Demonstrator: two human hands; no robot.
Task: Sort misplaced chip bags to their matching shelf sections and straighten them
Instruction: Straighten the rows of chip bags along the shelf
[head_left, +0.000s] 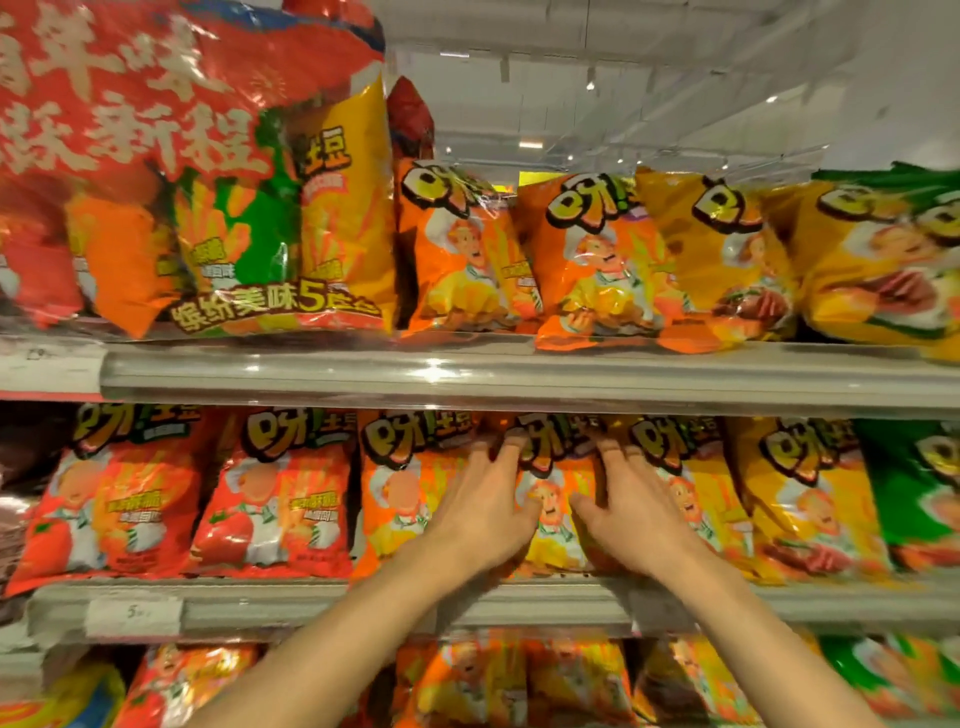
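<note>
Left hand (485, 512): fingers spread fairly wide and laid flat on the left edge of the orange bag (553, 499), thumb angled in toward its face; it presses, it does not curl round.
Orange bag: upright on the middle shelf (311, 605), between the two sets of fingertips, its top tucked under the shelf above.
Right hand (631, 512): fingers close together and nearly straight on the bag's right edge, thumb out to the left across the front; again a flat touch, no pinch that I can see.
Step in hand: likely squaring this bag into its orange section.
Doing it well: push evenly from both sides so the bag stays upright, ease it back until its face is level with the orange neighbour (400, 488) just left of the left fingers, and keep it from overlapping the yellow bag (691, 493) just right of the right fingers.
Count, middle shelf, left to right: two red bags (275, 493), two orange, two yellow, one green bag (914, 488) at the far right edge.
Count, top shelf: one large red multipack (182, 171), two orange, one yellow; past it, too smeared to count.
</note>
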